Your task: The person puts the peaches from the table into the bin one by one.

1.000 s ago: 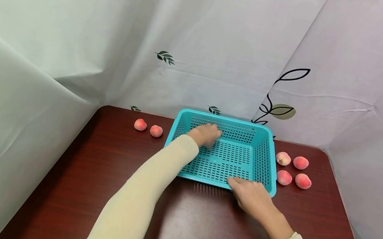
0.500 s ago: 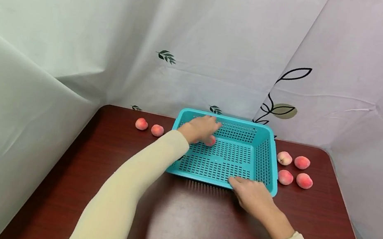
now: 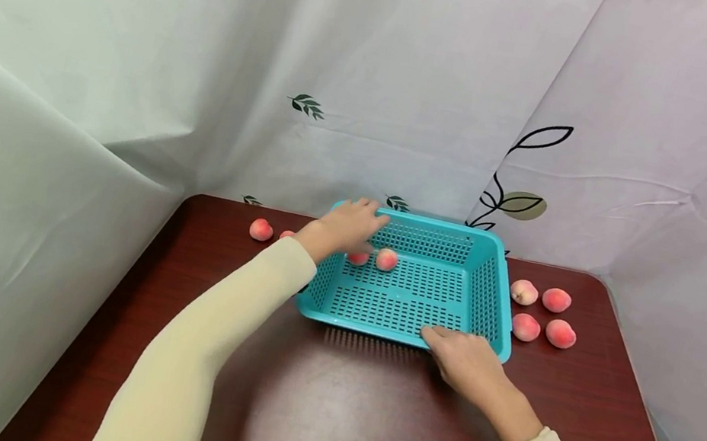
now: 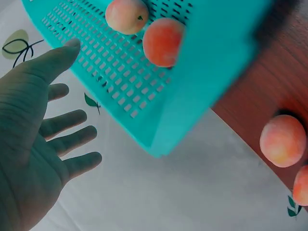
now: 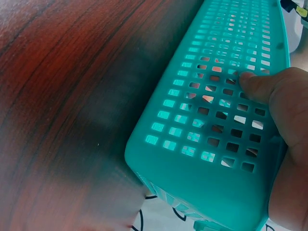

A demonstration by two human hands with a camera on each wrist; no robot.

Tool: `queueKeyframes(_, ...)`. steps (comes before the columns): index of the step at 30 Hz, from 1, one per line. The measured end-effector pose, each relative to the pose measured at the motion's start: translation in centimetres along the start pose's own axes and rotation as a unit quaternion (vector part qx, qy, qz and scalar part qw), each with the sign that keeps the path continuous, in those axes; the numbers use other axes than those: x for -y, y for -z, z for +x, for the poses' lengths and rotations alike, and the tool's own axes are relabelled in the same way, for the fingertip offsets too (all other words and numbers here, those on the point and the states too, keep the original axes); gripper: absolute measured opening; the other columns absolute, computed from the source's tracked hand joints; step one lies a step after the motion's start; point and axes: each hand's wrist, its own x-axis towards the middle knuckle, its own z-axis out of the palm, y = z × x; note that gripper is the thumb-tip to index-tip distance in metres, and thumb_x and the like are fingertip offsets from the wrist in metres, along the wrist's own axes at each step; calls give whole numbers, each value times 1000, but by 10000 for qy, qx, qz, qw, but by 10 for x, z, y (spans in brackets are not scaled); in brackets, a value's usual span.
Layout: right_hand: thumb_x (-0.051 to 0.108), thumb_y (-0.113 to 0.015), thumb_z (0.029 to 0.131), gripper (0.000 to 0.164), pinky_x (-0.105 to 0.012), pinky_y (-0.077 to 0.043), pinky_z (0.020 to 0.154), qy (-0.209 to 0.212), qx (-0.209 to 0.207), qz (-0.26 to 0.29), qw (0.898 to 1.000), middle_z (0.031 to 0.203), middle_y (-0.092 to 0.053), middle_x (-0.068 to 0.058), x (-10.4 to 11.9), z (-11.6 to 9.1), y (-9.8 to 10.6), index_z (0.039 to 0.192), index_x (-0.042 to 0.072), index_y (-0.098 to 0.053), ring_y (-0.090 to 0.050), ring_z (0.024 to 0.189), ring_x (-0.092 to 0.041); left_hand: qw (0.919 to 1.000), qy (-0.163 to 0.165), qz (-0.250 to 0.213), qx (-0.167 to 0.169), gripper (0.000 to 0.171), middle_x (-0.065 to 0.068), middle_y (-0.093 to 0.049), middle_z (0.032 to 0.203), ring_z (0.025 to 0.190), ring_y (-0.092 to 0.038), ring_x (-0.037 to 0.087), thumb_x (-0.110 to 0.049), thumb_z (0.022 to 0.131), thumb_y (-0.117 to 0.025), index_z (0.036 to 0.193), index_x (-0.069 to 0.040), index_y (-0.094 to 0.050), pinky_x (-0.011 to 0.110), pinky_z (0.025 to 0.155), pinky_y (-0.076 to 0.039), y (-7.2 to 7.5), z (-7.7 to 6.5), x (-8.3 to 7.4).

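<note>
A turquoise plastic basket (image 3: 391, 332) stands at the back of the table, with two peaches lying side by side inside, one peach (image 3: 386, 260) showing whole and the other peach (image 3: 357, 258) partly behind my left hand. That left hand (image 3: 349, 226) hovers over the basket's left back corner. Its fingers (image 4: 72, 139) are spread and hold nothing, as the left wrist view shows. My right hand (image 3: 465, 360) grips the basket's near rim toward the right corner. In the right wrist view its thumb (image 5: 257, 87) presses the slotted outer wall; the other fingers are hidden.
Left of the basket lie two more peaches, a red peach (image 3: 261, 229) and another peach (image 3: 286, 234) mostly covered by the left wrist. Several peaches (image 3: 525, 327) sit right of the basket. A white patterned sheet (image 3: 383, 79) hangs behind the dark red table (image 3: 322, 416).
My left hand has let go of the peaches inside the basket, lifted and moved left and back, leaving both peaches in view. The right hand has kept its hold on the rim.
</note>
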Motion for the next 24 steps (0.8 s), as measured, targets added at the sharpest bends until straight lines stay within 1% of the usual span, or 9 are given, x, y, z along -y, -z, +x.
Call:
queueKeyframes(3,7,-68,95,25,-24,-29,47,5,7,0,10000,69,-48,9,0,0,0,85,19,-49,-39,54,-7,9999,47,-85,-138,71,17,-42,158,145,-43,35,-47,99,-67,157,-14,-42,55,118,-38,-2,-10,8)
queueKeyframes(6,7,-69,95,25,-24,-29,47,6,9,-4,10000,69,-49,9,0,0,0,86,19,-49,-40,54,-7,9993,128,-227,-269,71,18,-39,160,148,-39,37,-49,100,-64,158,-14,-41,58,120,-34,-4,-18,16)
queueKeyframes(12,8,-69,96,24,-24,-31,48,-35,11,24,10000,69,-50,8,0,0,-1,86,19,-49,-40,55,-8,9977,405,-364,-397,75,19,-27,168,155,-26,40,-57,103,-53,163,-17,-32,61,124,-23,-7,-33,26)
queueKeyframes(18,7,-68,96,24,-24,-30,47,-1,-32,-8,10000,69,-50,8,-1,0,-1,86,19,-49,-40,54,-8,9956,647,-456,-505,80,21,-20,170,156,-22,45,-59,103,-50,166,-18,-22,64,123,-21,-15,-49,39)
queueKeyframes(24,6,-66,95,25,-24,-28,47,38,-71,-29,10000,68,-48,8,-1,0,-2,84,19,-48,-38,53,-8,9913,960,-642,-636,81,22,-21,169,155,-24,46,-57,103,-52,166,-17,-20,66,123,-20,-29,-62,56)
